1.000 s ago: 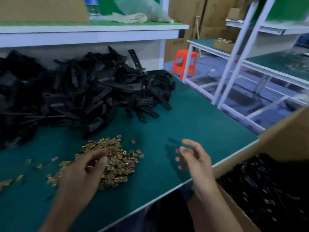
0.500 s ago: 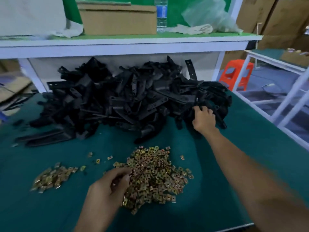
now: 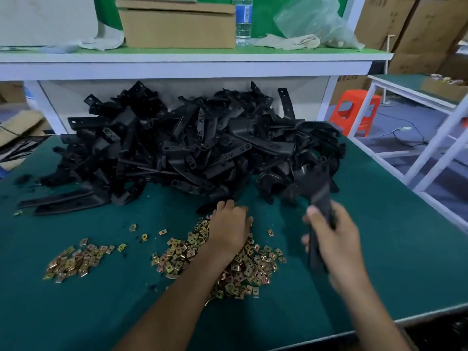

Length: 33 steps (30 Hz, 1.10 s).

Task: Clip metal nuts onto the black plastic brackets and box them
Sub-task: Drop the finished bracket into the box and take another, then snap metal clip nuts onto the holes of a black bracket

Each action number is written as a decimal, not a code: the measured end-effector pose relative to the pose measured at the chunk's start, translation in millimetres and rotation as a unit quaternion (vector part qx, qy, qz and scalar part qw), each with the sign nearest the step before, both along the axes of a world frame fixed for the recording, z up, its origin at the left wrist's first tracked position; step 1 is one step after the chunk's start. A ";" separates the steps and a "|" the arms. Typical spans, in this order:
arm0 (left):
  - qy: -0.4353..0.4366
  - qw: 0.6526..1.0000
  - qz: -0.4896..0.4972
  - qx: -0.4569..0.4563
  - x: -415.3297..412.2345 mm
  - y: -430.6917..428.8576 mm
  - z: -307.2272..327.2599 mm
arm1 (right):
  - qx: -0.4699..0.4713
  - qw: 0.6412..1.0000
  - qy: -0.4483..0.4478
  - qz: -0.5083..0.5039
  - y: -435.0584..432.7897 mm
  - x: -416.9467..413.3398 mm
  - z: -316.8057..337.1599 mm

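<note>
A big heap of black plastic brackets (image 3: 182, 150) fills the back of the green table (image 3: 395, 249). Brass-coloured metal nuts lie in a large pile (image 3: 243, 269) in front of me and a smaller pile (image 3: 73, 260) to the left. My right hand (image 3: 331, 236) grips one long black bracket (image 3: 320, 198), lifted off the heap and blurred by motion. My left hand (image 3: 230, 226) rests palm down on the far edge of the large nut pile, fingers curled toward the heap; what they hold is hidden.
A white shelf (image 3: 192, 62) above the heap carries a cardboard box (image 3: 177, 26), a water bottle (image 3: 243, 21) and a plastic bag (image 3: 314, 24). An orange stool (image 3: 354, 110) and white racks (image 3: 435, 138) stand to the right. Table edge runs along the bottom right.
My right hand has pulled a bracket out of the heap toward me. My left hand moved forward across the nut pile. The camera view stayed on the heap.
</note>
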<state>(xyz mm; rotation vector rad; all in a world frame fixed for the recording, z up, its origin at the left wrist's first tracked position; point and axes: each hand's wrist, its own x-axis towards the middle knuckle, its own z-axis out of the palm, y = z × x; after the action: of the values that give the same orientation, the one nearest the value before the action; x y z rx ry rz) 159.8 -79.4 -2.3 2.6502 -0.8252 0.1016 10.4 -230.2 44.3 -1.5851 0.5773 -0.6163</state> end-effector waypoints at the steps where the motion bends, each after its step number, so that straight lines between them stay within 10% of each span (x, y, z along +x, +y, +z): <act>1: 0.012 1.000 0.000 0.006 2.5 -6.2 -2.9 | 0.033 0.999 0.006 0.012 13.1 -14.6 -6.4; 9: 0.114 0.984 0.034 -0.134 -5.3 -6.2 10.4 | -0.013 0.996 0.068 0.061 61.4 -60.6 -36.6; 18: 0.332 0.843 0.024 -0.423 -75.9 81.2 46.4 | -0.133 0.982 0.072 0.115 85.0 -45.0 -53.1; 33: 0.429 0.763 0.027 -0.483 -115.2 110.5 58.5 | -0.278 0.953 0.067 0.104 100.2 -47.5 -74.8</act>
<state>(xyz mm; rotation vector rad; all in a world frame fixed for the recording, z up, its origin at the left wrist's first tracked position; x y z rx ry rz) 44.7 31.1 56.2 1.4426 -0.2267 -0.5063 -37.1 -130.0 -30.5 -2.2001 0.3386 -0.5403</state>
